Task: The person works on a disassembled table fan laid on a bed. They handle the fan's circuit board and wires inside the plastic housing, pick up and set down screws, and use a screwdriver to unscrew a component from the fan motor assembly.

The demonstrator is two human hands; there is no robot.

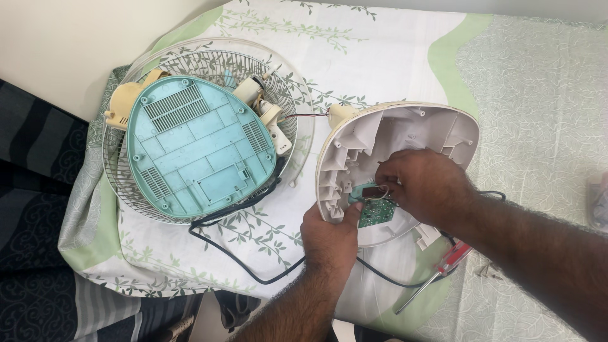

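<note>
The right hand pinched the green circuit board just below it inside the cream fan housing; the left hand gripped the housing's near rim.

Open cloth beyond the shell; screwdriver and cord nearside.

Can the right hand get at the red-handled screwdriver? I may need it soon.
Probably yes: the red-handled screwdriver lies uncovered on the cloth just beneath the right hand, though that hand's grip is busy at the green circuit board.
</note>
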